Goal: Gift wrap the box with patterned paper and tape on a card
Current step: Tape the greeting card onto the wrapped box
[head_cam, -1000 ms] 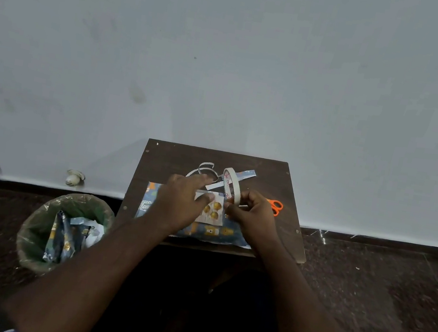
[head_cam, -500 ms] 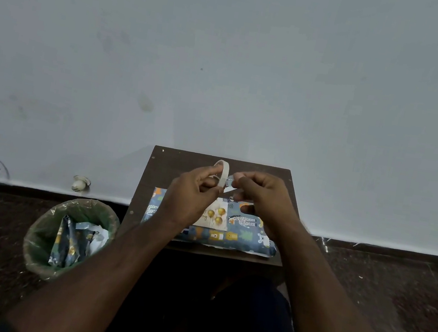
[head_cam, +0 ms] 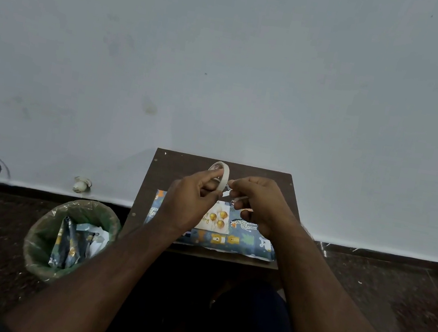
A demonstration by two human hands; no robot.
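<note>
Both hands are up above the bench [head_cam: 171, 169], meeting over its middle. The left hand [head_cam: 192, 201] grips the tape roll [head_cam: 221, 173], held on edge, fingers curled round its rim. The right hand [head_cam: 259, 203] pinches the loose tape end just beside the roll, fingers curled tight. Below them the wrapped box [head_cam: 240, 241] lies flat on the bench's near half in blue animal-print paper, with the card [head_cam: 217, 220], gold balloons on white, lying on its top. A lined bin [head_cam: 69, 236] holding paper scraps stands on the floor to the left.
</note>
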